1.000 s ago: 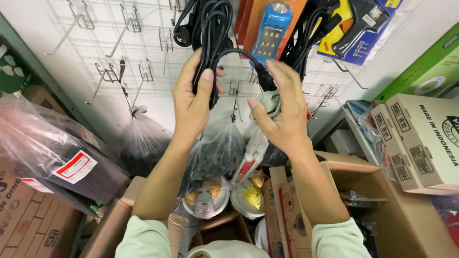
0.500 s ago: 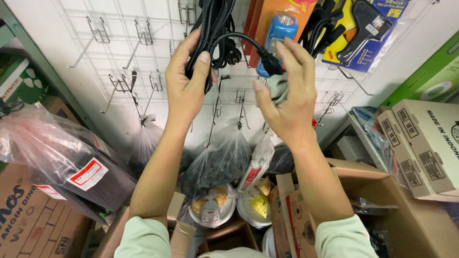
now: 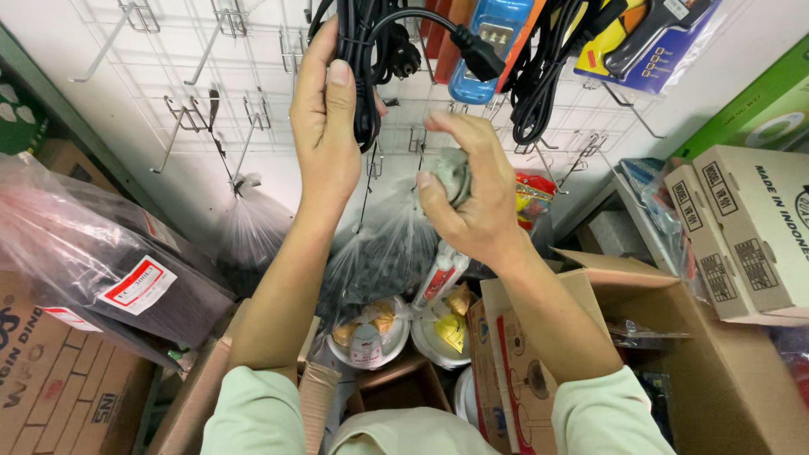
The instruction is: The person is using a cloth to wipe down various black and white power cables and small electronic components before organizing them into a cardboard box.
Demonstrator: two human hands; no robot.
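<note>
A bundle of black cable is gripped by the left hand near the top of the view, at about twelve o'clock, against a white wire grid wall. The cable's black plug sticks out at one o'clock, just above the right hand. The right hand is closed around a small grey object, apart from the plug. Cardboard boxes are stacked at three o'clock.

Bright, even light; soft shadows, wide-angle stretching at edges.
</note>
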